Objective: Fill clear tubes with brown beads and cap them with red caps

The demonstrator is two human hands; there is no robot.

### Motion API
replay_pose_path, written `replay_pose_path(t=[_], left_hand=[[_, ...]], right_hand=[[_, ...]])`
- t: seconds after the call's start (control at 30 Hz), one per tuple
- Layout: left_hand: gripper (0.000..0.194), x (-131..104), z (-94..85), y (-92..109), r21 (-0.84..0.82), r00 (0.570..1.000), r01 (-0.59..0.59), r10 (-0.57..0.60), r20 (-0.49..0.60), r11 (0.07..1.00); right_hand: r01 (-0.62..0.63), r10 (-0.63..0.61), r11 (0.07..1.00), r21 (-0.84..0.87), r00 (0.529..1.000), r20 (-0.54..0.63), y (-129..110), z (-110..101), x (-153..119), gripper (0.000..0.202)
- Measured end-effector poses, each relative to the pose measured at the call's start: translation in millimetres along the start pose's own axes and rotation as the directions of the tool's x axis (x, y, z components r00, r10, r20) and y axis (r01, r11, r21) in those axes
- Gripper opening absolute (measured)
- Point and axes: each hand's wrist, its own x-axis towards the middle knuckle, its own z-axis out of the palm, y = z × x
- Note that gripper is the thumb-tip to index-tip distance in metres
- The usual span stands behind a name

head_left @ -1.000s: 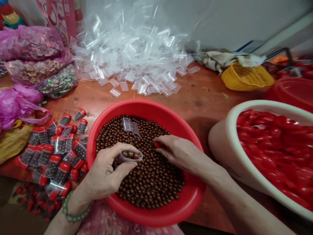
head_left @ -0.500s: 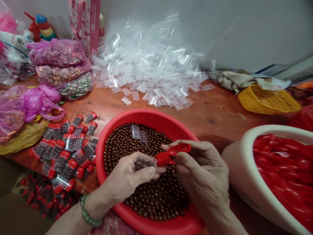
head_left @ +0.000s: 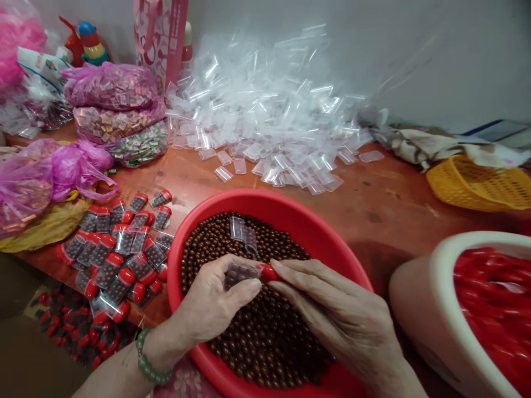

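Observation:
Over a red basin [head_left: 327, 237] of round brown balls [head_left: 269, 331], my left hand [head_left: 215, 298] grips a small clear plastic case [head_left: 241, 272] with dark balls inside. My right hand [head_left: 336, 309] pinches the red cap [head_left: 269, 272] at the case's right end between thumb and fingers, the cap looking closed. Two clear plastic sleeves [head_left: 243, 232] lie on the balls just beyond my hands. To the left, capped cases filled with dark balls [head_left: 124, 240] lie in a loose pile on the table.
A heap of clear sleeves [head_left: 269, 121] covers the table's back. At right stand a white tub [head_left: 431, 287] of red caps [head_left: 493, 304] and a yellow basket [head_left: 477, 188]. Pink bags [head_left: 112, 88] sit at back left. More capped cases [head_left: 78, 326] lie below the table edge.
The red cap's lid was swung open; now it is folded shut at the case's end under my right fingers. My left hand keeps its hold. The view has shifted slightly left.

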Motion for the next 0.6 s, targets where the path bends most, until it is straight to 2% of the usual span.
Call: replay_pose_path(t=[0.13, 0.2, 0.27, 0.33, 0.43, 0.5, 0.6], left_hand=[[0.028, -0.2, -1.0, -1.8, 0.021, 1.0, 0.004, -0.004, -0.006, 1.0], [0.026, -0.3, -1.2, -1.9, 0.008, 1.0, 0.004, -0.004, 0.014, 1.0], [0.026, -0.7, -1.0, -0.7, -0.009, 1.0, 0.001, -0.001, 0.028, 1.0], [0.026, -1.3, -0.5, 1.5, 0.017, 0.999, -0.005, 0.005, 0.042, 1.0], [0.023, -2.0, 0.3, 4.1, 0.117, 0.998, 0.003, -0.01, 0.059, 0.993], [0.019, -1.8, 0.8, 4.4, 0.137, 0.998, 0.007, -0.016, 0.067, 0.991], [0.015, -1.1, 1.3, 3.0, 0.101, 0.995, -0.005, -0.005, 0.1, 0.995]], right_hand=[[0.105, -0.105, 0.991, -0.083, 0.994, 0.005, 2.1, 5.2, 0.2, 0.039], [0.095, -0.094, 0.993, -0.076, 0.995, 0.011, 3.0, 5.1, 0.4, 0.038], [-0.009, 0.009, 1.0, 0.0, 1.0, 0.011, 3.2, 3.1, 1.2, 0.032], [-0.201, 0.206, 0.972, 0.118, 0.978, -0.031, 1.9, 0.6, 2.5, 0.027], [-0.423, 0.477, 0.849, 0.317, 0.871, -0.115, -4.4, -0.4, 5.2, 0.022], [-0.453, 0.538, 0.794, 0.406, 0.834, -0.123, -10.7, 1.5, 7.9, 0.021], [-0.408, 0.498, 0.803, 0.433, 0.86, -0.113, -19.5, 5.7, 13.0, 0.025]])
